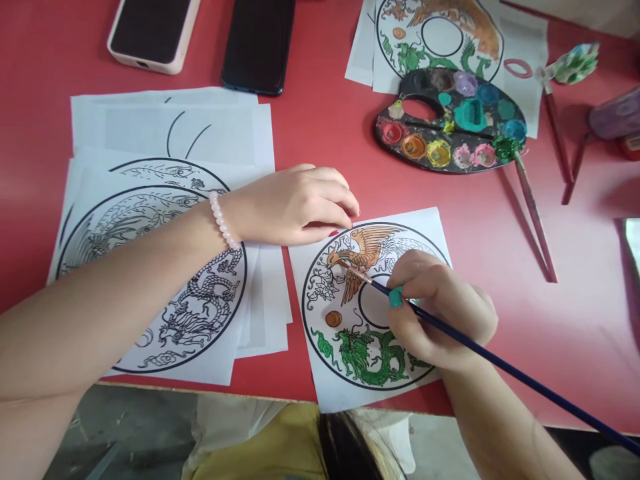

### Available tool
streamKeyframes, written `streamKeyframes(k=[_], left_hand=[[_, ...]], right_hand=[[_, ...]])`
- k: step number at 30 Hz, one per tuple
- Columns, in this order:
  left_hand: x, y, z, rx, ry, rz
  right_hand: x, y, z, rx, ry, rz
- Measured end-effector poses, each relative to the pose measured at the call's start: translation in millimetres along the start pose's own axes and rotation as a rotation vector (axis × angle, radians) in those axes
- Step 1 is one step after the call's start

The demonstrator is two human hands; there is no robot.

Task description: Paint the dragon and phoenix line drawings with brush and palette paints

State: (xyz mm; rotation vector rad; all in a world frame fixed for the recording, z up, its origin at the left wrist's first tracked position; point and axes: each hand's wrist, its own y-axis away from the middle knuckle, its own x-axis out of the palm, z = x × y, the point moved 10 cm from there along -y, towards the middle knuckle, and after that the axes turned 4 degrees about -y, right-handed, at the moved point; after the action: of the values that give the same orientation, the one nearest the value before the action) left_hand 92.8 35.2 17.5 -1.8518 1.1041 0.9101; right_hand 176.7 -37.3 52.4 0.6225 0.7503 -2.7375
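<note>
My right hand (440,310) pinches a thin blue paintbrush (520,377), whose tip touches the orange phoenix on a small round colouring sheet (350,380) at the table's front edge. A green dragon is painted in the sheet's lower half. My left hand (295,203), with a pale bead bracelet at the wrist, rests curled on the table with its fingertips on the sheet's upper left corner. My forearm lies across a stack of uncoloured dragon prints (150,220).
A black palette (450,123) with many paint wells lies at the upper right, with brushes (535,213) beside it and another coloured sheet (520,47) behind. Two phones (153,33) (257,43) lie at the far edge of the red table (550,320).
</note>
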Motion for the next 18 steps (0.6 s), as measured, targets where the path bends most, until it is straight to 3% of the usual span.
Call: streamKeyframes(k=[18], left_hand=[[-1.3,0.1,1.8,-0.023,0.041,-0.012]], right_hand=[[-2.4,1.6,-0.3,0.007,0.008,-0.016]])
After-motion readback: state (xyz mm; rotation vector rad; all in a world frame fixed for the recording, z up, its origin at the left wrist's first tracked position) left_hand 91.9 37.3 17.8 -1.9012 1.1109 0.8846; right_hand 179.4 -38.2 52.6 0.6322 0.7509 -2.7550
